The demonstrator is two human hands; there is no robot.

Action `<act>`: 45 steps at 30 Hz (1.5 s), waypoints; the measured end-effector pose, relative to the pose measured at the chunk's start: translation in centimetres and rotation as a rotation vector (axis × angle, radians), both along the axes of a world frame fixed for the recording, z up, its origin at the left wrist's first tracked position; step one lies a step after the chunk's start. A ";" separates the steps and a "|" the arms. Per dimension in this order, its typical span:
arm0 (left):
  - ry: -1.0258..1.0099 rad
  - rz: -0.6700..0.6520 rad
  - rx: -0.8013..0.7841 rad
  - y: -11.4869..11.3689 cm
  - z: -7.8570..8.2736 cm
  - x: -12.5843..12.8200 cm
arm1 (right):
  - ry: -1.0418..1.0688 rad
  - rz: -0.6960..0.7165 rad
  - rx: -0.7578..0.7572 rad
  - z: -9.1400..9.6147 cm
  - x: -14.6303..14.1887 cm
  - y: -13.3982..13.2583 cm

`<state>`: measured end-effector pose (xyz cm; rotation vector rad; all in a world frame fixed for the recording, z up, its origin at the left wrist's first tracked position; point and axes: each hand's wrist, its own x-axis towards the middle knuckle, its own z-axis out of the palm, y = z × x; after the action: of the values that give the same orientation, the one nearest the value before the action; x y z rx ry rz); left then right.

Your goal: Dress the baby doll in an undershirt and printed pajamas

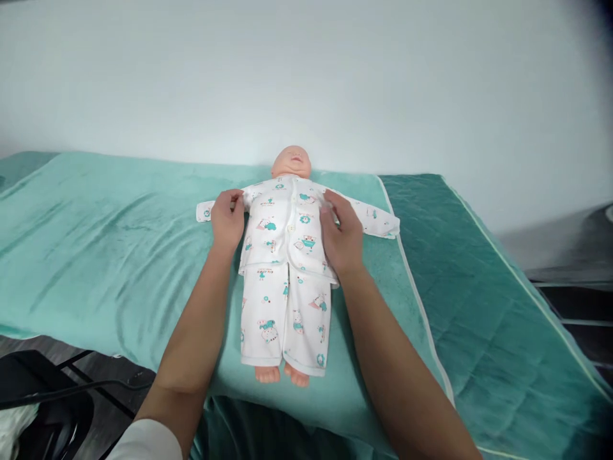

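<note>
A baby doll (291, 162) lies on its back, head toward the wall and feet toward me. It wears a white pajama top (287, 227) with teal and pink animal prints, buttoned down the front, and matching pajama pants (265, 313). Both sleeves stretch out sideways, and the bare toes show below the pants. My left hand (228, 218) is at the top's left-side armpit, fingers curled and pinching the fabric. On the other side, my right hand (342, 233) holds the top at its right-side armpit between thumb and fingers. The fingertips are partly hidden against the cloth.
A light green blanket (119, 255) lies under the doll, over a darker green quilted cover (479, 287). A white wall (306, 76) stands behind. At lower left are a black chair (52, 396) and a cable (100, 384).
</note>
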<state>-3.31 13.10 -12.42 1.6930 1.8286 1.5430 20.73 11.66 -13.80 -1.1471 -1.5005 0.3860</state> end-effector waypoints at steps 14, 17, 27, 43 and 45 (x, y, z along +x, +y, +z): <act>0.536 0.234 -0.417 -4.9 -2.6 -7.8 | -0.623 -0.261 -0.347 -4.3 12.1 -2.4; 0.485 0.227 -0.287 -7.3 -2.9 -6.4 | -0.452 -0.151 -0.162 -4.1 10.7 -5.1; 0.368 -0.161 -0.115 -15.4 -3.0 0.3 | -0.521 0.145 -0.089 -2.1 3.9 -11.6; 0.127 -0.281 0.026 -21.6 -2.9 0.9 | -0.207 0.337 -0.049 -1.9 3.3 -20.3; 0.140 -0.378 0.068 -23.9 -2.8 1.2 | -0.243 0.416 -0.043 -2.0 3.1 -22.1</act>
<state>-2.14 -10.76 -15.26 2.0781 1.4144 1.3704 23.81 -10.43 -15.77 -0.9342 -1.9605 0.5781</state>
